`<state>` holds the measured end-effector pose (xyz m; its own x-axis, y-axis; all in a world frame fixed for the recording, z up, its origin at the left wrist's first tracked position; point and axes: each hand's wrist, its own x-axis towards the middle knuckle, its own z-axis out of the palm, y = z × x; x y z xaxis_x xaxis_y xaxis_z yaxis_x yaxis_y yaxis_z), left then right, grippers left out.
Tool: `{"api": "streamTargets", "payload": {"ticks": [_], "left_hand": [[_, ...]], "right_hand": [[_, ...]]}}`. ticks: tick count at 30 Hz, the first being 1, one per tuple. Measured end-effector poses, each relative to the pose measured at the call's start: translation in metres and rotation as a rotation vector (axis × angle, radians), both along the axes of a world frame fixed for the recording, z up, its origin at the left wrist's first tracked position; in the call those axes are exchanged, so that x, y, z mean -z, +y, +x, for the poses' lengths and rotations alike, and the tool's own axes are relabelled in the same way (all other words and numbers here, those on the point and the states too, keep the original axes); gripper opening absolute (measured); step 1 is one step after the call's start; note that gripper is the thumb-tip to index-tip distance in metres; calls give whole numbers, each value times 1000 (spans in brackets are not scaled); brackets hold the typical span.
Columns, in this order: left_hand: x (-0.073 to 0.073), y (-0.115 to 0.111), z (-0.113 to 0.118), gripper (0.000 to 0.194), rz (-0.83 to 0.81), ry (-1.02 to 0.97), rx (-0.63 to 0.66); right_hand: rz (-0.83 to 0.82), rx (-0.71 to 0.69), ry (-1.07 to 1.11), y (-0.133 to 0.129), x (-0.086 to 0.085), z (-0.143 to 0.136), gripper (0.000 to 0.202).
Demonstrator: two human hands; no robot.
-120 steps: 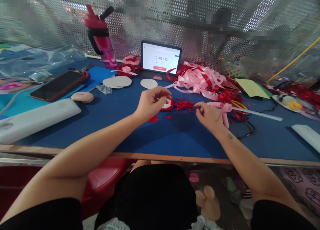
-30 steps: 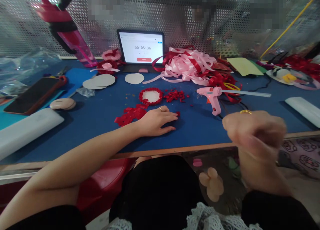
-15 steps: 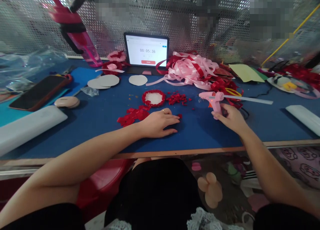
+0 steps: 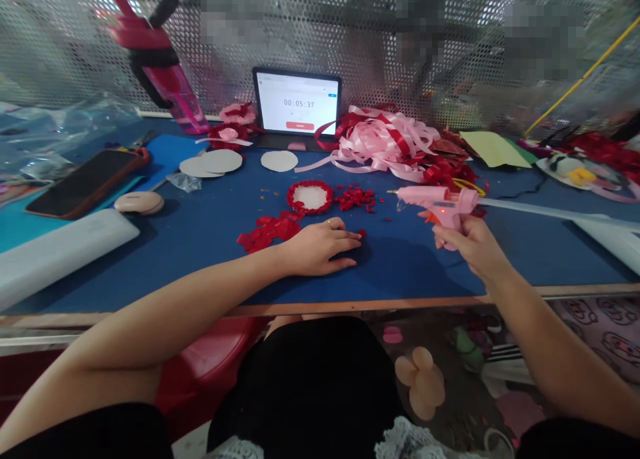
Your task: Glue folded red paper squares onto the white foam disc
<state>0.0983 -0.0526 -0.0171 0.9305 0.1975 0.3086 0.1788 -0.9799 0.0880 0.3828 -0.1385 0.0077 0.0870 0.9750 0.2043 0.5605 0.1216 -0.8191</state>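
Observation:
My right hand [image 4: 475, 242] is closed around the handle of a pink hot glue gun [image 4: 445, 209]. The gun's nozzle points left, a small light glows on its side, and a long clear glue stick [image 4: 550, 210] sticks out of its back. My left hand [image 4: 325, 246] rests on the table with its fingers stretched out and apart. A small red ribbon piece [image 4: 363, 233] lies at its fingertips. Just beyond that hand is a white disc edged with red ribbon pieces [image 4: 310, 197]. Flat red ribbon squares [image 4: 265, 234] lie to its left, and small folded red pieces [image 4: 356, 198] behind it.
Pink and red ribbons [image 4: 380, 142] are heaped at the back, beside a tablet [image 4: 299, 102] showing a timer. White discs [image 4: 279, 160] lie left of them. A phone [image 4: 85, 182], a pink bottle [image 4: 165, 72] and a white bar-shaped object [image 4: 65, 256] occupy the left side.
My right hand has lifted the glue gun off toward me and slightly right, so it looks larger. My left hand stays in place on the table.

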Motion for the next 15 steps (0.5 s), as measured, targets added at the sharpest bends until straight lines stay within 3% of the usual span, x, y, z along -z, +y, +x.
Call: {"api": "streamTargets", "payload": {"ticks": [6, 10, 15], "left_hand": [[2, 0, 0, 37, 7, -13, 7], [1, 0, 0, 36, 17, -19, 13], [1, 0, 0, 36, 24, -14, 22]], "right_hand": [[-116, -130, -300, -8, 2, -10, 33], [-156, -220, -366, -7, 3, -14, 32], [-144, -228, -452, -5, 1, -18, 30]]}}
